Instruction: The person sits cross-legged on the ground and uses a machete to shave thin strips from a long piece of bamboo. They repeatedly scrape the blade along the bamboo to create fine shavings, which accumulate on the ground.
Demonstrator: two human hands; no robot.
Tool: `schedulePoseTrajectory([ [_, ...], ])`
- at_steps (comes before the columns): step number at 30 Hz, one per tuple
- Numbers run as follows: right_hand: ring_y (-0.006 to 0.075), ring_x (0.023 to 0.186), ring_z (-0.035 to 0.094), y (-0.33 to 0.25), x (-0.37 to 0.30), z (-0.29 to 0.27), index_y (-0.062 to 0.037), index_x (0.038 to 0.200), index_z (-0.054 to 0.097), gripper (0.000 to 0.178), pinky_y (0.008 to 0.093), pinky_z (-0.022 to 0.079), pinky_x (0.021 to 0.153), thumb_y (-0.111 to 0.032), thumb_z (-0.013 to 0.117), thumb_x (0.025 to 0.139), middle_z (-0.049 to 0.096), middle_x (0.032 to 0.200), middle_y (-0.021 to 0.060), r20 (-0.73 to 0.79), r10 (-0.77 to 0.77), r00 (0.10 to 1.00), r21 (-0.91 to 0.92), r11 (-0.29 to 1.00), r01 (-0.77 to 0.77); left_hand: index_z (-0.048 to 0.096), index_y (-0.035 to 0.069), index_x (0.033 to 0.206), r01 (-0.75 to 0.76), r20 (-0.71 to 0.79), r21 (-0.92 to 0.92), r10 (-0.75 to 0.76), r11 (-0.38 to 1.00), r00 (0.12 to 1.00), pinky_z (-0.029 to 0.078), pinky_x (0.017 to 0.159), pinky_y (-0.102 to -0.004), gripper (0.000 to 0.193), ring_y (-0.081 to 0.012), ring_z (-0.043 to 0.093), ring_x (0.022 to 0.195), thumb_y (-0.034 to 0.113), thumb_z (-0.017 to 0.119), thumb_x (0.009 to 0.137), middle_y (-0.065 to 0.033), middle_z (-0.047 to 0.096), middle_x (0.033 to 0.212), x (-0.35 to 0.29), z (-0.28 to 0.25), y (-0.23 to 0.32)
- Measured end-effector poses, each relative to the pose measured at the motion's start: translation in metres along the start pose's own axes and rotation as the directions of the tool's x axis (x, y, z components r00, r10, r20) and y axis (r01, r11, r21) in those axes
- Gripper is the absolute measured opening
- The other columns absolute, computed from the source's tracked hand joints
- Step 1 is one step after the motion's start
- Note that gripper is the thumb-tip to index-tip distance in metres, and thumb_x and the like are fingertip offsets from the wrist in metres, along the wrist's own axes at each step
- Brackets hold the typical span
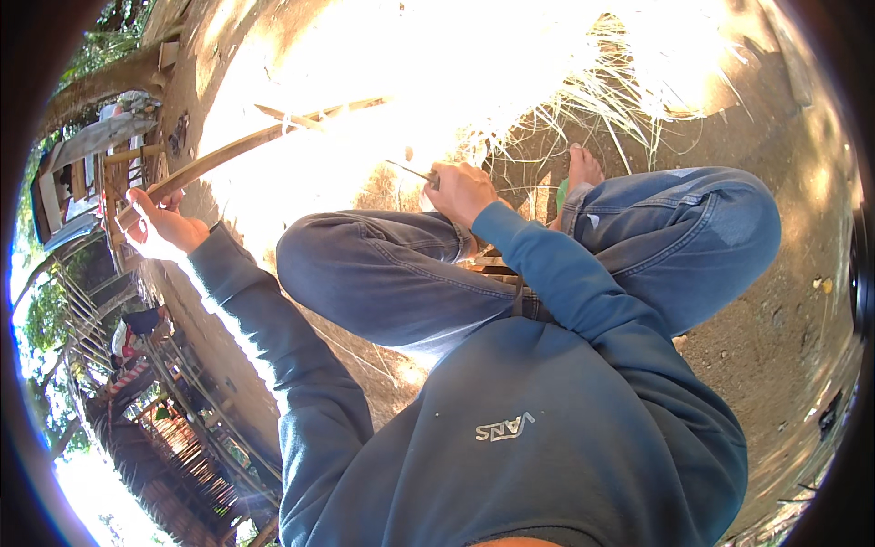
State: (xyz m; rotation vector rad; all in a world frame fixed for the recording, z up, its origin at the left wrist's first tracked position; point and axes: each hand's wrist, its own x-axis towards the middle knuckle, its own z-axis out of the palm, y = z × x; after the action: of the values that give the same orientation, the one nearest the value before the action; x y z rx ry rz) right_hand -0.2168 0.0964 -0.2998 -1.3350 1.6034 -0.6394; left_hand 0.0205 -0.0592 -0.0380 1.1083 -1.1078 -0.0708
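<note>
My left hand (164,226) is raised at the far left, its fingers closed round one end of a long, flat brown strip (228,151) that looks like bamboo. The strip slants away up and to the right into bright sunlight, where its far end is washed out. A short thin piece (284,117) crosses it near that end; whether the two are joined I cannot tell. Above my left knee, my right hand (463,193) is closed round the handle of a knife (410,170). Its narrow dark blade points left, apart from the strip.
Thin pale-green strips (612,100) lie heaped on the ground beyond my bare foot (584,168). Between my legs shows part of a wooden seat (490,265). Far left stand a wooden rack (100,173) with things on it, a tree trunk (105,84) and a pole fence (87,314).
</note>
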Motion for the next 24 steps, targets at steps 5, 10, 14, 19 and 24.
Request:
schedulePoseTrajectory([
  [5, 0.0330, 0.086, 0.066, 0.048, 0.010, -0.001, -0.0030, 0.092, 0.069, 0.041, 0.0428, 0.051, 0.081, -0.040, 0.052, 0.090, 0.068, 0.089, 0.0198, 0.002, 0.230, 0.973, -0.041, 0.972, -0.229, 0.051, 0.002, 0.090, -0.029, 0.006, 0.017, 0.029, 0.999, 1.000, 0.049, 0.042, -0.0199, 0.032, -0.0121, 0.051, 0.050, 0.020, 0.075, 0.080, -0.0103, 0.060, 0.080, -0.002, 0.003, 0.004],
  [10, 0.0336, 0.087, 0.067, 0.034, 0.006, 0.002, -0.0049, 0.101, 0.069, 0.036, 0.0423, 0.052, 0.082, -0.034, 0.057, 0.084, 0.068, 0.089, 0.0201, 0.006, 0.188, 0.982, -0.063, 0.980, -0.188, 0.049, 0.002, 0.089, -0.016, -0.017, 0.018, 0.016, 1.000, 1.000, 0.047, 0.041, -0.0195, 0.035, -0.0118, 0.052, 0.049, 0.022, 0.076, 0.080, -0.0105, 0.060, 0.078, -0.003, 0.000, 0.002],
  [14, 0.0354, 0.088, 0.066, 0.072, 0.017, 0.007, -0.0040, 0.096, 0.069, 0.034, 0.0427, 0.052, 0.083, -0.033, 0.059, 0.082, 0.068, 0.091, 0.0217, -0.056, 0.279, 0.959, -0.075, 0.956, -0.282, 0.050, 0.003, 0.088, -0.004, -0.024, 0.024, 0.005, 1.000, 1.000, 0.048, 0.043, -0.0206, 0.032, -0.0124, 0.052, 0.049, 0.020, 0.075, 0.080, -0.0099, 0.061, 0.077, -0.002, 0.002, 0.000],
  [19, 0.0358, 0.091, 0.065, 0.079, 0.022, 0.006, -0.0018, 0.094, 0.068, 0.033, 0.0428, 0.051, 0.084, -0.032, 0.061, 0.081, 0.067, 0.093, 0.0222, -0.080, 0.261, 0.962, -0.097, 0.959, -0.268, 0.055, 0.002, 0.092, -0.040, 0.022, 0.050, 0.039, 0.998, 0.999, 0.049, 0.045, -0.0221, 0.025, -0.0124, 0.054, 0.053, 0.017, 0.073, 0.082, -0.0104, 0.062, 0.080, -0.003, -0.008, 0.002],
  [24, 0.0384, 0.092, 0.064, 0.046, 0.012, 0.007, -0.0022, 0.097, 0.067, 0.034, 0.0435, 0.051, 0.084, -0.031, 0.059, 0.081, 0.067, 0.094, 0.0222, -0.059, 0.208, 0.976, -0.162, 0.963, -0.215, 0.056, 0.002, 0.094, -0.013, 0.001, 0.041, 0.013, 0.999, 1.000, 0.049, 0.044, -0.0213, 0.026, -0.0117, 0.054, 0.053, 0.018, 0.073, 0.082, -0.0100, 0.062, 0.080, -0.008, -0.015, 0.000],
])
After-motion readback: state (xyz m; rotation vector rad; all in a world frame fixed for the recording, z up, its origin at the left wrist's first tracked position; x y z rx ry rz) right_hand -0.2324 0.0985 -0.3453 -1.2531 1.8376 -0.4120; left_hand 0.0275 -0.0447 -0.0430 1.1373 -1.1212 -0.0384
